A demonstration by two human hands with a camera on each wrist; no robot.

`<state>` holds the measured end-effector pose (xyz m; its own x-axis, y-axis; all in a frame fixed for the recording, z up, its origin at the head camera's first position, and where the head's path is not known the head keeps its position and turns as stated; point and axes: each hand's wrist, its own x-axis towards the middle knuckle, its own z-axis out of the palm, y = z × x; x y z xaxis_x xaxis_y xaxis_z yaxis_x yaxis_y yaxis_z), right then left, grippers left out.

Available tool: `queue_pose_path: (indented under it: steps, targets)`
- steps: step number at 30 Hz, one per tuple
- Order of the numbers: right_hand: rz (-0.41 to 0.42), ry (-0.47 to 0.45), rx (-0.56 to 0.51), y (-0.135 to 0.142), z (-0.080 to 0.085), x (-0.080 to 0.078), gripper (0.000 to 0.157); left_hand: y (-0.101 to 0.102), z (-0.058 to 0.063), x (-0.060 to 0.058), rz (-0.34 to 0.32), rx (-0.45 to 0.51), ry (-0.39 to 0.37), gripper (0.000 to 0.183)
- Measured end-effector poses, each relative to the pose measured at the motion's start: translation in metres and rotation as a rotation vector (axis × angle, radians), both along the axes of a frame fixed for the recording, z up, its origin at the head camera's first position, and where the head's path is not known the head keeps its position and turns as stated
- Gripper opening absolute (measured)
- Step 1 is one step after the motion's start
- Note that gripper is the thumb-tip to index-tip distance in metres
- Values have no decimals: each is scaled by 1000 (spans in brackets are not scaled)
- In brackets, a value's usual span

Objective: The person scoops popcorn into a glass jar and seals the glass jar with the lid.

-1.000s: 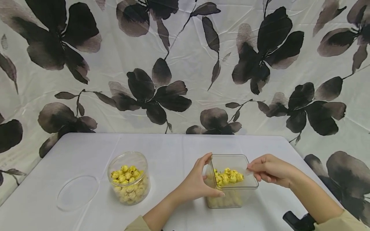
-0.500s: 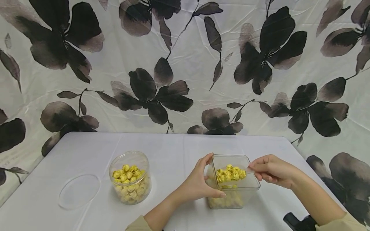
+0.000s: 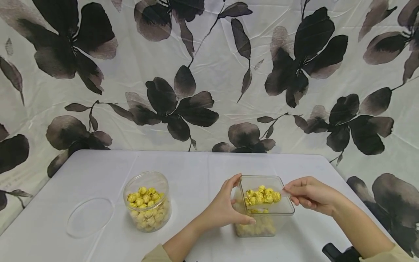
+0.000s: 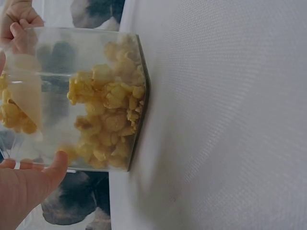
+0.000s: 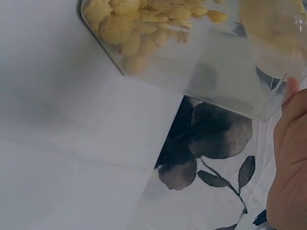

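We see, in head view, the L hand (image 3: 217, 209) clamped round the L side of a clear rect. container (image 3: 284, 206), thumb on the near wall & fingers reaching to the far L corner of the rim. The container stands on the white-covered table (image 3: 190, 174), R of ctr., w/ heaped popcorn (image 4: 108, 120) in its lower part. We see the R hand (image 3: 311, 193) at the container's R side, thumb & fingers pinched on the end of a translucent scoop (image 4: 24, 91); the lower fingers are curled. The scoop's blade lies inside the upper part of the container, bearing a cluster of yellow popcorn pcs. (image 3: 263, 196); from the L wrist we see a gap btwn. this load & the heap below. Well L of the container we note a clear round jar (image 3: 146, 179), w/o contact w/ either hand & partly filled w/ the same kind of popcorn; farther L, a clear round lid (image 3: 90, 218) lies flat on the table. Near R: a black obj. (image 3: 340, 253), partly cut off by the frame, its kind unclear to us. Bkgd.: white cloth w/ dark floral print (image 3: 226, 109).
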<state>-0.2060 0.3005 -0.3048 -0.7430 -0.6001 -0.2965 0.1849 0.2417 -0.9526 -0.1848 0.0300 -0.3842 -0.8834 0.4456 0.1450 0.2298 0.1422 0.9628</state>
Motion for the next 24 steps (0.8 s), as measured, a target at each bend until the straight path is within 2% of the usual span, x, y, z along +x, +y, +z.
queue_pose_path:
  steps: [12,24]
  targets:
    - [18,-14,-57,8,-2,-1,27,1,1,1,-6,-1,-19,107]
    - [86,-17,-41,11,-1,-2,26,0,2,1,2,-7,-10,109]
